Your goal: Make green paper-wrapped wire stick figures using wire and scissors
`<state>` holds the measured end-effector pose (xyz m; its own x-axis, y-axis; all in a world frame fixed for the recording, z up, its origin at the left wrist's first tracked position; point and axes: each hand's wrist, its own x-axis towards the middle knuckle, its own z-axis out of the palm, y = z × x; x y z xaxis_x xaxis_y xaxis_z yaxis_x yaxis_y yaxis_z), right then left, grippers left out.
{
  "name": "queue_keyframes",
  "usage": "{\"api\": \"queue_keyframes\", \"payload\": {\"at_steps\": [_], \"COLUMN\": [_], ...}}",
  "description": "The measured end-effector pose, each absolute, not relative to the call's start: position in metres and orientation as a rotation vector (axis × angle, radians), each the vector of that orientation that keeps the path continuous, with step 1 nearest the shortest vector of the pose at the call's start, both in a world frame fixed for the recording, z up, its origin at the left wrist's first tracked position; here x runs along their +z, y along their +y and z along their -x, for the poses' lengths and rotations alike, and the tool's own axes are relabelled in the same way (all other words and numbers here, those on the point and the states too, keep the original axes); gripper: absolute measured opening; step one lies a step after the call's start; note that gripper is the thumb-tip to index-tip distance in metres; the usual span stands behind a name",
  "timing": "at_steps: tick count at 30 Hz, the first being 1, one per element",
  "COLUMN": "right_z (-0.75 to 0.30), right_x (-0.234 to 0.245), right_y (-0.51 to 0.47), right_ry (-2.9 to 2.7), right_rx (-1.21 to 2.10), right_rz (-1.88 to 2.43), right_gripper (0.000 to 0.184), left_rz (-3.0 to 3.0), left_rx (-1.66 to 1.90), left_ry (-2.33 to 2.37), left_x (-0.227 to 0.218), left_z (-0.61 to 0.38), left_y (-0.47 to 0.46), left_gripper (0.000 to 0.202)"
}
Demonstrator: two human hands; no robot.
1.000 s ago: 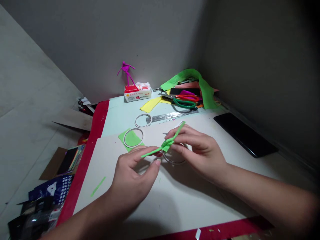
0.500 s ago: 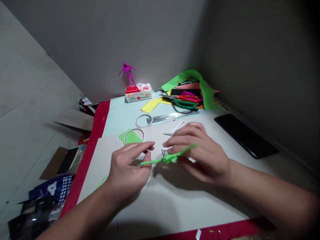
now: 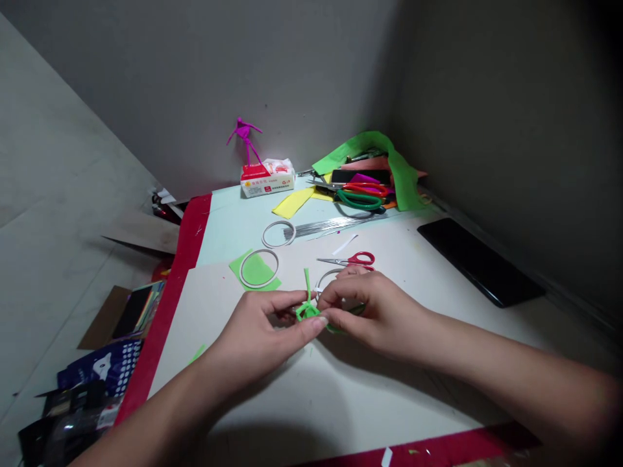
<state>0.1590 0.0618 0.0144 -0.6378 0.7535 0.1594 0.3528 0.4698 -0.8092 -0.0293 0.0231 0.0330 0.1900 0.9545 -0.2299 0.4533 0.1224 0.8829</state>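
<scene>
A small bright green paper-wrapped figure is between my hands above the board, one thin green strand pointing up. My left hand pinches its left side between thumb and fingers. From the other side, the fingers of my right hand close on it and hide part of it. Just beyond my right hand lie small red-handled scissors. A tape ring is partly covered by that hand. Another tape ring rests on a green paper square past my left hand.
A magenta figure stands on a small box at the back. Thin wires, green-handled scissors and coloured crepe strips lie behind. At right is a black phone-like slab; walls rise behind and right.
My left hand has closed on the green figure, and the figure has turned so a strand points upward. My right hand has lowered slightly, uncovering the red-handled scissors.
</scene>
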Motion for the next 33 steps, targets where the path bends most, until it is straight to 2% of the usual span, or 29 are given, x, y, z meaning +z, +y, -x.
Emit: {"api": "queue_keyframes", "payload": {"at_steps": [3, 7, 14, 19, 25, 28, 33], "right_z": [-0.161, -0.162, -0.161, -0.162, -0.164, -0.164, -0.159], "right_x": [0.013, 0.013, 0.013, 0.013, 0.009, 0.010, 0.012], "right_y": [0.061, 0.061, 0.062, 0.060, 0.060, 0.059, 0.058], "right_ry": [-2.331, -2.372, -2.309, -2.300, -2.323, -2.327, -2.253], "right_rx": [0.891, 0.774, 0.684, 0.567, 0.330, 0.352, 0.646], "right_rz": [0.822, 0.786, 0.843, 0.734, 0.597, 0.611, 0.735], "right_gripper": [0.012, 0.011, 0.002, 0.010, 0.009, 0.009, 0.007], "left_rz": [-1.450, -1.358, -1.149, -1.012, -0.939, -0.933, -0.944], "left_rx": [0.555, 0.487, 0.585, 0.623, 0.664, 0.665, 0.636], "left_ry": [1.334, 1.324, 1.271, 1.189, 1.124, 1.118, 1.132], "left_x": [0.032, 0.032, 0.037, 0.035, 0.032, 0.032, 0.034], "left_z": [0.029, 0.032, 0.036, 0.038, 0.041, 0.041, 0.039], "left_y": [0.022, 0.025, 0.028, 0.029, 0.028, 0.028, 0.028], "left_gripper": [0.025, 0.032, 0.032, 0.031, 0.028, 0.028, 0.029]}}
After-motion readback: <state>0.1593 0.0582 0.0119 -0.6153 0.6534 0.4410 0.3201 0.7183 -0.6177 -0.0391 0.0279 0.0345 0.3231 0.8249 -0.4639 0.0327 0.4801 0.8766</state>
